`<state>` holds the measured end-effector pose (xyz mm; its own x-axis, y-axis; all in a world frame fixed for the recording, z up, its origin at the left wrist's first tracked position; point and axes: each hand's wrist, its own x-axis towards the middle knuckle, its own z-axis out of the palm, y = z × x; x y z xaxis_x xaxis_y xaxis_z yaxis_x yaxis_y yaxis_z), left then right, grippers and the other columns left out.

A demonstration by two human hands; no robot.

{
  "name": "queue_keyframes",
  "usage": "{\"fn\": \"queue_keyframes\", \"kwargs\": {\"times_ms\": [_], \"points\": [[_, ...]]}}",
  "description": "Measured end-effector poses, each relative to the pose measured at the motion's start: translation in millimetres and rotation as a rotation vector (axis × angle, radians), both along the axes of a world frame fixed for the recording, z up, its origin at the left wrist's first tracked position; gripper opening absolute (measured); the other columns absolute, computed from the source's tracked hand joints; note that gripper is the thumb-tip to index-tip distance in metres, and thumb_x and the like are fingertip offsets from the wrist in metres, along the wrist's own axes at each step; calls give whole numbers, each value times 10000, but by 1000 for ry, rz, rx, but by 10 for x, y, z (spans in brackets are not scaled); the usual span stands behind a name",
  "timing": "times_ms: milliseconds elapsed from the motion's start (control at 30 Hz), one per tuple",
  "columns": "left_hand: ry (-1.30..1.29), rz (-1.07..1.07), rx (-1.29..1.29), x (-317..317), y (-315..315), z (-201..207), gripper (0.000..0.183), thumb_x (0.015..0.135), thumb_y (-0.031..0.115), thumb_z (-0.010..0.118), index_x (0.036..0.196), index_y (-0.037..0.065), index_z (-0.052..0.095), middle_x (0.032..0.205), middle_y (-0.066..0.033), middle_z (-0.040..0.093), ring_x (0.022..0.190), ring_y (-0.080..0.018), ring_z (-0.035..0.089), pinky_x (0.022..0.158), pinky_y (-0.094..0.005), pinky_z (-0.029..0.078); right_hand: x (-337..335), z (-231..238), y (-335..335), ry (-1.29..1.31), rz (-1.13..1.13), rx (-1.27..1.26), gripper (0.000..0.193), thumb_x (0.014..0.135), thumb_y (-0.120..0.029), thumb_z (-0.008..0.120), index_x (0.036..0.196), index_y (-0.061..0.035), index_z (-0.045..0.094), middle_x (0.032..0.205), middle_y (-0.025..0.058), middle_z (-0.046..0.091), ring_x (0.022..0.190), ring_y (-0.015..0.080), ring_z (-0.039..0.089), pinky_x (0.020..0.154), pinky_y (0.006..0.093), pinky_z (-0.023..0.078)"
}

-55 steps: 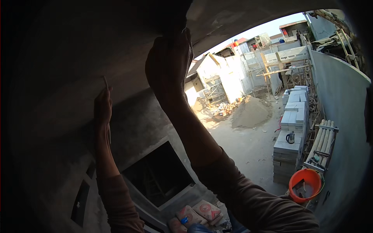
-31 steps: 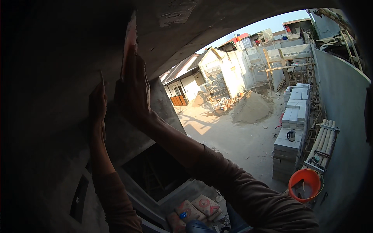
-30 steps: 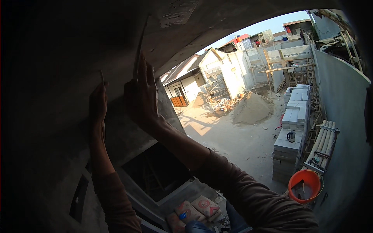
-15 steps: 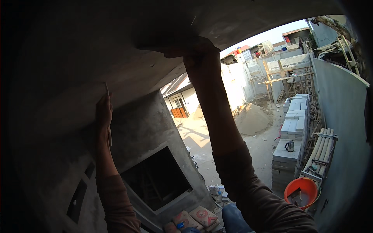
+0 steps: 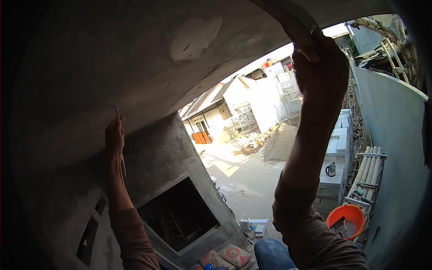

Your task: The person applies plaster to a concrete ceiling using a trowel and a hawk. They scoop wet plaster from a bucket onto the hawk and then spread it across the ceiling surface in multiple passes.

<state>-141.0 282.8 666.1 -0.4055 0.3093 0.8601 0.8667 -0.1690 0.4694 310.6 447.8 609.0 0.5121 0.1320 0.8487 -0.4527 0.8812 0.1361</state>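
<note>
Overhead spreads a grey plastered ceiling (image 5: 148, 81), with a paler smooth patch (image 5: 196, 38) on it. My right hand (image 5: 321, 67) is raised at the upper right, closed round a trowel whose flat dark blade (image 5: 288, 15) lies close to the ceiling; whether it touches cannot be made out. On the left, my left hand (image 5: 115, 137) is lifted toward the ceiling too, fingers wrapped round a thin stick (image 5: 123, 165). Its upper tip is at or near the ceiling surface, and its lower end sticks out below my wrist.
Below are paper sacks (image 5: 234, 255), a wall with a dark window opening (image 5: 180, 216), and an orange bucket (image 5: 348, 220) holding tools. Stacked pale blocks (image 5: 337, 139) with a kettle (image 5: 330, 169) stand right, beside bamboo poles (image 5: 366, 175) and a long wall (image 5: 391, 135).
My right hand and the trowel have swung right and away from the middle of the ceiling, uncovering the pale patch. My left hand has shifted slightly left and down, still gripping the stick.
</note>
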Motion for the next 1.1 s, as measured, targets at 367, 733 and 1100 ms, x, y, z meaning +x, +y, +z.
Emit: {"fn": "queue_keyframes", "kwargs": {"times_ms": [367, 733, 1100], "points": [[164, 48, 155, -560, 161, -11, 430, 1047, 318, 407, 1232, -5, 624, 717, 62, 382, 614, -61, 347, 555, -267, 332, -1176, -65, 486, 297, -784, -347, 390, 927, -25, 503, 1301, 71, 451, 1188, 249, 527, 1036, 383, 547, 886, 470, 446], [153, -42, 82, -617, 163, -4, 412, 1048, 298, 405, 1231, -1, 621, 711, 55, 389, 603, -68, 328, 546, -265, 315, -1229, 1083, 418, 458, -824, -253, 770, 870, 6, 511, 1511, 68, 87, 1441, 346, 280, 1191, 499, 470, 946, 509, 464], [183, -18, 46, -643, 71, 6, 423, 1052, 325, 411, 1249, 16, 623, 727, 63, 392, 618, -55, 320, 553, -250, 314, -1832, 88, 575, 247, -876, -68, 684, 865, 58, 508, 1495, 5, 246, 1359, 296, 435, 1214, 448, 482, 883, 491, 507]]}}
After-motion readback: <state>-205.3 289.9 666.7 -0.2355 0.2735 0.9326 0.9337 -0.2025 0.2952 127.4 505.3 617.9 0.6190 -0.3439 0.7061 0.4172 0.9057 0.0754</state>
